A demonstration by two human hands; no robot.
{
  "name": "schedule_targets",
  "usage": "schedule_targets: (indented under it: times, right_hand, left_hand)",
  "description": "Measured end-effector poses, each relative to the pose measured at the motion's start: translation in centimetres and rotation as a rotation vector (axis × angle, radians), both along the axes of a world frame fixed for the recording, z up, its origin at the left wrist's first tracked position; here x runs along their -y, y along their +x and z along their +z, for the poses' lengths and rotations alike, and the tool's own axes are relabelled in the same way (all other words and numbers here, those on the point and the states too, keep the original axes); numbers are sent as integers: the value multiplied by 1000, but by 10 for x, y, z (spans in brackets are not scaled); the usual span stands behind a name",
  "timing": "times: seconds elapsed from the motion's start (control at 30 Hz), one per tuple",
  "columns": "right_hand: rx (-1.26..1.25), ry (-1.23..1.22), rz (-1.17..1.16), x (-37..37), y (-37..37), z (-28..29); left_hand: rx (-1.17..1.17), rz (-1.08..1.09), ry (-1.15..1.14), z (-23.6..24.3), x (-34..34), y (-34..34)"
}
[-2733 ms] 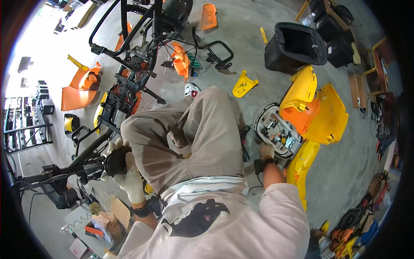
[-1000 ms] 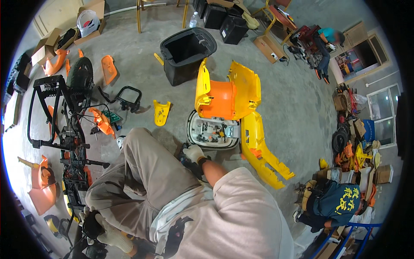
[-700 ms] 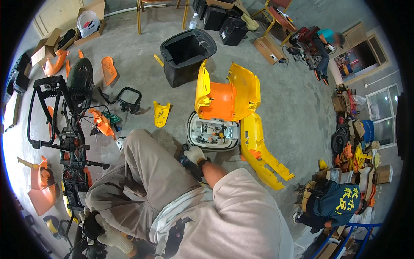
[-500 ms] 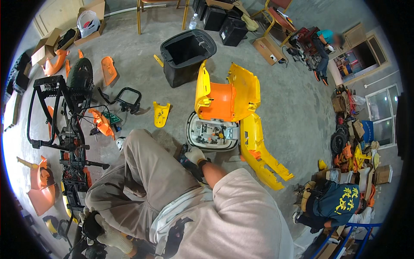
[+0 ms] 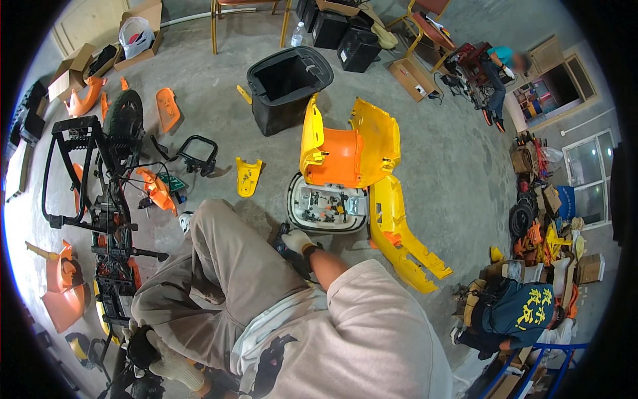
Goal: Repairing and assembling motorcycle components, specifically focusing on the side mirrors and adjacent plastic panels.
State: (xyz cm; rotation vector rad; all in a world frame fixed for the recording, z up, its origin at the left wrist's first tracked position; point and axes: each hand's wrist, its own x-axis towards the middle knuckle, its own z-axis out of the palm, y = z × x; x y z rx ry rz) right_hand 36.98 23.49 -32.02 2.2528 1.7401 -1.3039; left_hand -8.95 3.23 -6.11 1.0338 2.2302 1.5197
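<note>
My right hand point(image 5: 297, 241), in a pale work glove, is closed around a black power tool point(image 5: 290, 256), perhaps a cordless drill, beside my right thigh. Just ahead of it lies an upturned grey-white seat or lid point(image 5: 327, 205) holding several small screws and parts. At the lower left my left hand point(image 5: 165, 364), gloved too, grips a black rounded part point(image 5: 140, 348) at the near end of a stripped scooter frame point(image 5: 109, 259). Its fingertips are partly hidden. Yellow and orange body panels point(image 5: 340, 156) stand behind the tray-like lid, and a long yellow panel point(image 5: 399, 233) lies to its right.
A black open bin point(image 5: 286, 86) stands ahead. A yellow bracket point(image 5: 248, 177), a black rack point(image 5: 198, 154) and orange panels point(image 5: 167, 110) lie on the concrete floor. One person point(image 5: 518, 309) crouches at the right; another point(image 5: 498, 73) sits far right. Black boxes point(image 5: 359, 48) line the back.
My right hand and the black power tool have shifted very slightly left and nearer. My left hand stays on the black part. The far person's hand has moved a little.
</note>
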Motion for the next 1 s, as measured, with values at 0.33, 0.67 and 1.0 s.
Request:
schedule_targets:
  times: [0.33,0.67,1.0]
  right_hand:
    - [28,110,112,1,2,-13]
    - [264,353,821,10,16,-32]
    - [218,142,514,-19,-17,-67]
  left_hand:
    - [0,147,-28,25,-13,31]
    - [-21,204,96,44,-27,65]
    - [204,134,276,90,-48,73]
